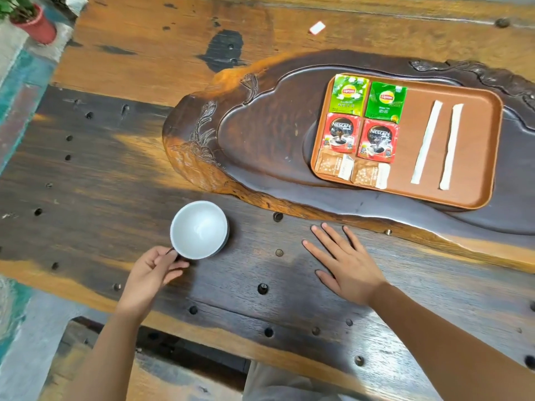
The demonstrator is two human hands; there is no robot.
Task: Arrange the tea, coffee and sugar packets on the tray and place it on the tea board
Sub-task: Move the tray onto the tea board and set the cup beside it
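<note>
A brown tray [474, 157] rests on the dark carved tea board [260, 134]. On its left side lie two green Lipton tea packets [348, 95], two red Nescafe coffee packets [341, 134] and two brown sugar packets [333, 164], in rows. Two long white stick packets [427, 143] lie on the tray's right half. My left hand [153, 270] grips the handle of an empty white cup [199, 229] on the table. My right hand [344, 261] lies flat on the table, fingers spread, below the tea board.
A small white wrapper [317, 27] lies on the table beyond the tea board. A red plant pot [36, 23] stands at the far left, off the table. The wooden table [115, 169] has many round holes and its near edge runs below my arms.
</note>
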